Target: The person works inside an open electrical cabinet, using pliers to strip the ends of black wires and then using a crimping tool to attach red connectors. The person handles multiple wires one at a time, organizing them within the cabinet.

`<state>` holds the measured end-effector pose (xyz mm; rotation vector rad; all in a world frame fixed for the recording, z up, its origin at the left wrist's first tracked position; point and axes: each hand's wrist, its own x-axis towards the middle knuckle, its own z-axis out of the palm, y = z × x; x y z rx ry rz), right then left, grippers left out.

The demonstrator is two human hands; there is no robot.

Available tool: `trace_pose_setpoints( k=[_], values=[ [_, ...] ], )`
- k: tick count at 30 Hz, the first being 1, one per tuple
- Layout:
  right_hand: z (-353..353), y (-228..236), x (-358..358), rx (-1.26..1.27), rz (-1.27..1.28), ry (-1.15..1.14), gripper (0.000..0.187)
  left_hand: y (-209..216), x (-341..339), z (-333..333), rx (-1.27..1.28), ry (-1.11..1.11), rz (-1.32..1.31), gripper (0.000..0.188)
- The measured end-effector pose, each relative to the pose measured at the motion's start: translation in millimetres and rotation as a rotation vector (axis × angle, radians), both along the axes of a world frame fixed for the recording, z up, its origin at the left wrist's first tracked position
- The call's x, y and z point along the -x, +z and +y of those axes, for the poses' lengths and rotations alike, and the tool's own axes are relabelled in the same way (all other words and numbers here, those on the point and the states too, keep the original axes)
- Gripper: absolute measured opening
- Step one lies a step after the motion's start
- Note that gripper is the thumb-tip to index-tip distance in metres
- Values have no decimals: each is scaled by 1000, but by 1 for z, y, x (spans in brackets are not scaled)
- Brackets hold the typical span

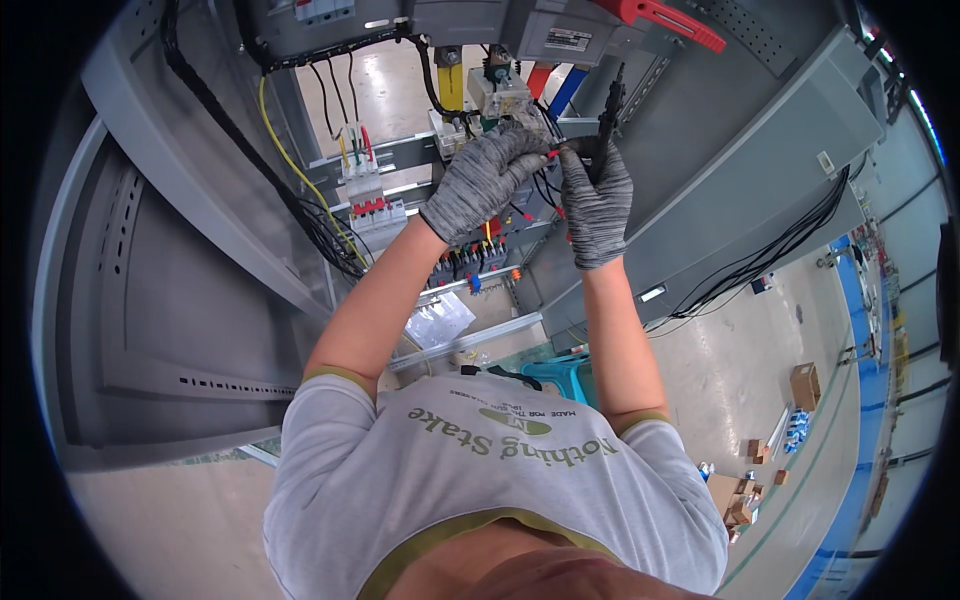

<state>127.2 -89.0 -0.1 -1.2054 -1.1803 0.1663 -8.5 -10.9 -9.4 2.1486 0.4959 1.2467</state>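
Both hands wear grey striped knit gloves and are raised inside an open grey cabinet. My left hand (485, 180) is closed, its thumb and fingertips pinching a thin wire with a red end sleeve (552, 154). Close beside it, my right hand (597, 205) is closed round a black hand tool (611, 112) that points upward; its exact kind is hard to make out. The right fingertips meet the wire end too. Behind the hands is a pale electrical component (500, 97) with dark wires around it. More red-tipped wires (522, 213) hang below the fingers.
Small circuit breakers (368, 185) sit on a rail to the left, and a terminal row (470, 262) lies below. A black cable bundle (225, 125) runs down the left side. A red handle (680, 25) juts out above. The grey door (720, 190) stands at right.
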Motion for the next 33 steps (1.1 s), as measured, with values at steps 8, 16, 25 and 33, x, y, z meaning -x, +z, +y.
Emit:
trace_pose_setpoints(
  k=[8, 16, 25, 33],
  values=[
    [-7, 8, 2, 176, 49, 88, 14, 1, 7, 5, 84, -33, 114, 28],
    [-23, 10, -4, 220, -97, -24, 23, 10, 3, -3, 123, -61, 42, 22],
    [-202, -62, -66, 719, -60, 81, 47, 0, -3, 3, 241, -109, -68, 20],
    [-234, -147, -72, 981, 543, 379, 50, 2, -5, 0, 453, -124, -125, 18]
  ],
)
